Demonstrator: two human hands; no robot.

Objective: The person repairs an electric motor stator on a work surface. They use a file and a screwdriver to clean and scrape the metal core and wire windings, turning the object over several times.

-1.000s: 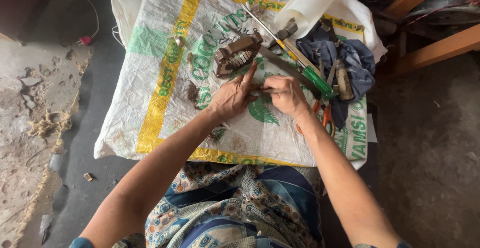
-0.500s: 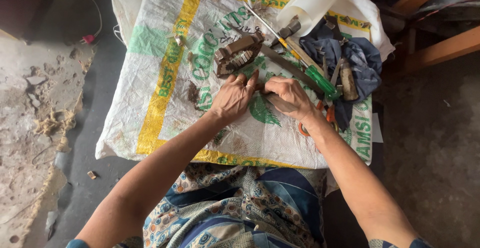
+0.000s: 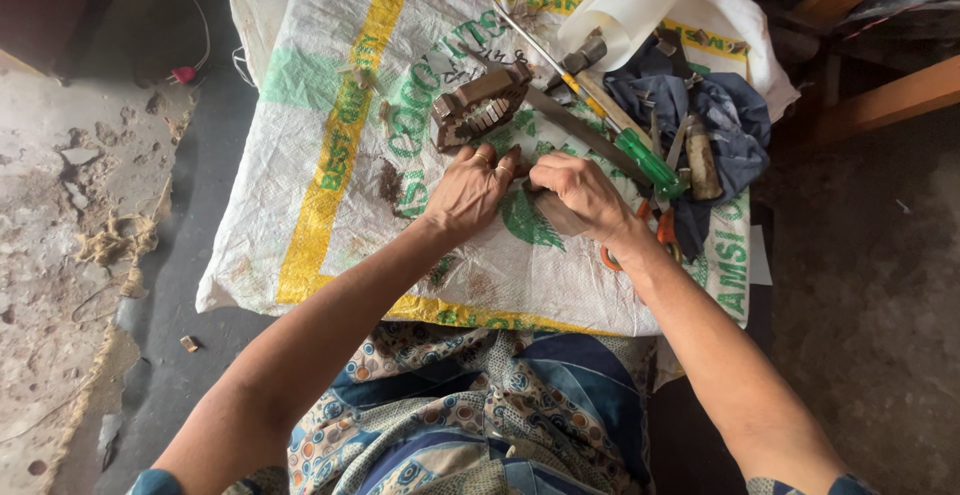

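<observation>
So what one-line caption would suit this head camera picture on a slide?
Left hand and right hand meet over a woven sack, beside a brown metal block and a green-handled screwdriver.

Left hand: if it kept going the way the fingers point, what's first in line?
Likely the brown metal block lying just beyond the left hand on the woven sack. Depth from this overhead view is uncertain.

Both bare forearms reach forward and angle inward until the hands meet. The left hand (image 3: 472,190) lies palm down, fingers stretched forward and slightly spread. The right hand (image 3: 580,193) is curled into a loose fist, knuckles up, touching the left fingertips.
</observation>
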